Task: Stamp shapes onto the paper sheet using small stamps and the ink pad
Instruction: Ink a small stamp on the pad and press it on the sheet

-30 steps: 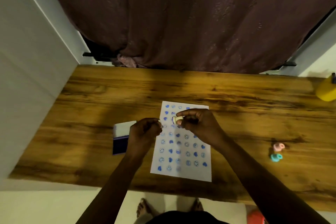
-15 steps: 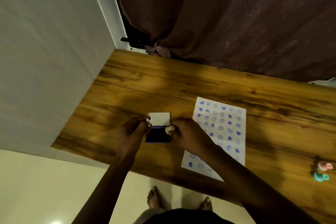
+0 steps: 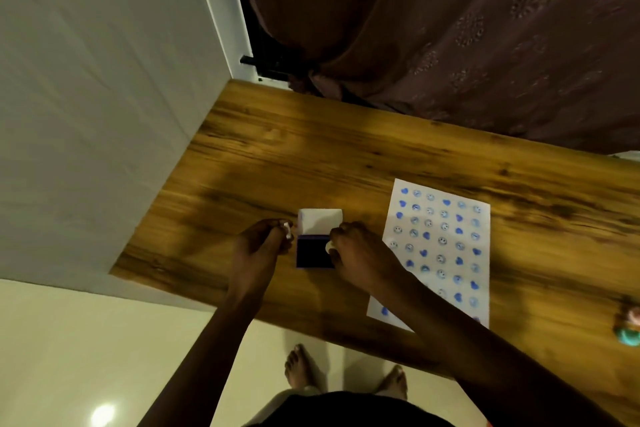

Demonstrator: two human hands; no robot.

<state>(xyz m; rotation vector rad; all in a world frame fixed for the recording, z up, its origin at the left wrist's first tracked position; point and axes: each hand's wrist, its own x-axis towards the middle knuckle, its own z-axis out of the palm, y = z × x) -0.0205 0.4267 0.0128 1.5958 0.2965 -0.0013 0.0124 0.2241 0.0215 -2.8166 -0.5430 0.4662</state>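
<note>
Both hands have left the paper sheet [image 3: 446, 246], right of centre, for the open ink pad [image 3: 314, 251] at mid-frame, so this reads as re-inking. The right hand [image 3: 360, 255] pinches one pale stamp [image 3: 329, 246] at the pad's edge. The left hand [image 3: 263, 246] is curled, seemingly around another. Two spare stamps [image 3: 630, 329] lie far right. One sheet, six columns of prints.

Left hand [image 3: 261, 246] and right hand [image 3: 360, 253] both curled, fingertips pinched.

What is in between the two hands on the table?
The open ink pad sits between the left hand and right hand, its white lid flipped back, in the head view.
</note>
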